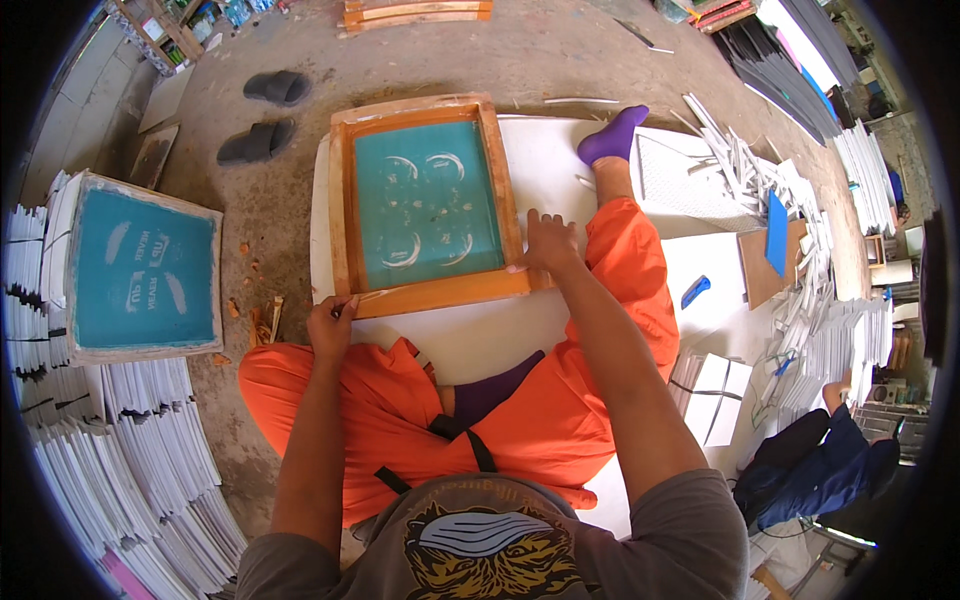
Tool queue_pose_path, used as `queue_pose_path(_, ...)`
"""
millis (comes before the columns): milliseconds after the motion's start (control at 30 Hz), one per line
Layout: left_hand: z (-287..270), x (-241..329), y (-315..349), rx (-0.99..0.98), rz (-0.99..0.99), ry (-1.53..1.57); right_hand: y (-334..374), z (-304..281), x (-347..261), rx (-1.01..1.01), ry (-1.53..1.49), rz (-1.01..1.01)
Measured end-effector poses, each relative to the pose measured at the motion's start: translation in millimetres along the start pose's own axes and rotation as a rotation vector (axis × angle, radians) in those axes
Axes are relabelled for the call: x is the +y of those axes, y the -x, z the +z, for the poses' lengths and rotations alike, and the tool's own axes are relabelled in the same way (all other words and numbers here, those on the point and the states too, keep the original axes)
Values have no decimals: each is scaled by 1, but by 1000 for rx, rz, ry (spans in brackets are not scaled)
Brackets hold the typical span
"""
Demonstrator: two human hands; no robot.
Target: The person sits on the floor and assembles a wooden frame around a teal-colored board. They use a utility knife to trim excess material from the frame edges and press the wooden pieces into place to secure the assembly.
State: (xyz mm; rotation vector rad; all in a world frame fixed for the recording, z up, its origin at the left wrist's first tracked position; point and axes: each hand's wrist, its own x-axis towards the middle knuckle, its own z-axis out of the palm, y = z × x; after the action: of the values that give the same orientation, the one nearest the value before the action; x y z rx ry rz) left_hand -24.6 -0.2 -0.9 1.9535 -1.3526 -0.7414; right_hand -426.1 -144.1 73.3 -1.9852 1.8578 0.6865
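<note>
Head view: a wooden frame (440,293) with teal mesh (425,215) lies flat on a white board (480,337) in front of the seated person; pale curved marks show on the mesh; the left hand (331,325) appears to pinch the near left corner between thumb and fingers, though how far they reach underneath cannot be told; the right hand (550,243) is spread loosely beside the right rail, its thumb touching the wood near the near right corner, with no firm hold visible; the step in hand looks like steadying or squaring the frame, and the next move would call for even pressure at both corners and fingers clear of the mesh. Near the right leg lie a blue cutter (695,291) and, farther off, white scraps (725,155); to the left stands a second screen (145,270) beside stacked sheets (150,450); sandals (255,142) lie beyond; a co-worker (828,485) bends at far right.
</note>
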Motion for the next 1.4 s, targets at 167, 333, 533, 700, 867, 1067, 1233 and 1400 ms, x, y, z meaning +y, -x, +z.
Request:
queue_pose_path(167,3,-8,-4,14,38,43,1,-3,0,17,-5,-11)
queue_pose_path(333,5,-3,-3,4,40,104,18,8,-4,126,85,-54)
queue_pose_path(533,6,-9,-2,4,23,40,32,10,-13,115,216,-122)
queue_pose_path(700,3,-13,-2,13,14,55,28,17,22,398,-401,-54)
queue_pose_path(867,9,-15,-3,12,-3,82,-20,50,95,142,-833,211)
queue_pose_path(1067,1,-16,-2,9,-26,23,-54,77,99,9,-455,113)
queue_pose_path(1233,4,-4,-4,20,-19,14,-79,87,115,3,-298,19)
queue_pose_path(1400,8,-21,-4,33,13,101,-57,75,110,160,-850,70)
